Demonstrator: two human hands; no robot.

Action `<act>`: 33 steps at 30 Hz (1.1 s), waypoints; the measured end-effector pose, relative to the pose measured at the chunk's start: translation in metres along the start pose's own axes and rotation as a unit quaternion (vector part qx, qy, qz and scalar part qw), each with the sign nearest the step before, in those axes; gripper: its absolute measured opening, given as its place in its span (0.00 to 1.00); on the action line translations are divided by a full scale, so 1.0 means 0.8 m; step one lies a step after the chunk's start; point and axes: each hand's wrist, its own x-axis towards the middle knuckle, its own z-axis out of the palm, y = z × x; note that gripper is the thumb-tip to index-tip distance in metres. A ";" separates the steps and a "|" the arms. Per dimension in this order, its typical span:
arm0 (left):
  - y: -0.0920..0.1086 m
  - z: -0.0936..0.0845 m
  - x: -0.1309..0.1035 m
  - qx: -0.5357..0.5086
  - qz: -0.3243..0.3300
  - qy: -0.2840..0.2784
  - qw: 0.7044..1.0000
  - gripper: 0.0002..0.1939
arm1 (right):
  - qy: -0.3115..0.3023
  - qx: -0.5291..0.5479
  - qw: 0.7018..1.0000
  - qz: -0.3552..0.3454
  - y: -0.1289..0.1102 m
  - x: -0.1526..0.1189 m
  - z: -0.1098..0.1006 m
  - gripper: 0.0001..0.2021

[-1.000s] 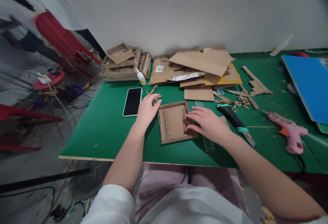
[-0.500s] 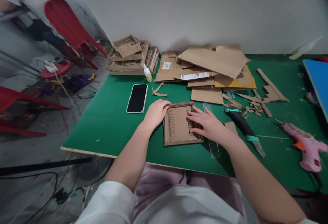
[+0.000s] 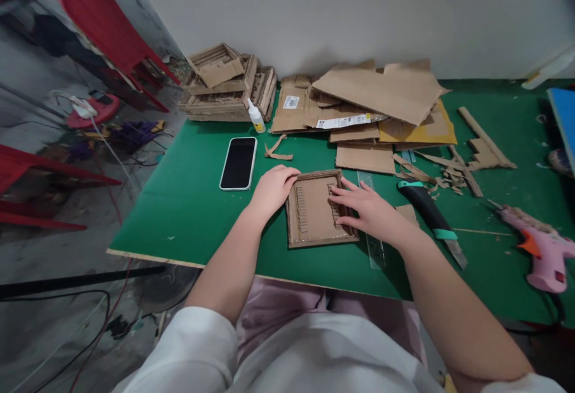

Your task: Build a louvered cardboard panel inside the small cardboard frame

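While my right hand (image 3: 371, 211) splays over cardboard tray's (image 3: 317, 207) right side near tabletop's (image 3: 175, 219) front edge, left hand (image 3: 274, 189) touches far-left corner, pinch unclear.

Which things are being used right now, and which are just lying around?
Seemingly in use:
shallow cardboard tray
left hand at its corner
right hand at its opposite side

Probably just lying about:
phone
white bottle
knife
pink glue gun
clear ruler
cardboard sheets
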 end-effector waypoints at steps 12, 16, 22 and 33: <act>-0.001 0.000 -0.001 0.002 -0.003 -0.001 1.000 0.11 | -0.006 0.019 1.000 -0.003 0.000 -0.001 -0.001 0.22; 0.000 0.000 -0.001 0.001 -0.003 -0.001 1.000 0.11 | -0.009 0.025 1.000 0.000 -0.002 0.000 -0.003 0.21; 0.001 0.000 -0.001 0.005 -0.003 -0.006 1.000 0.11 | -0.002 0.021 1.000 -0.002 0.001 -0.001 0.000 0.22; 0.000 0.000 -0.002 0.005 -0.005 -0.006 1.000 0.11 | 0.007 0.013 1.000 0.003 -0.003 -0.001 0.001 0.21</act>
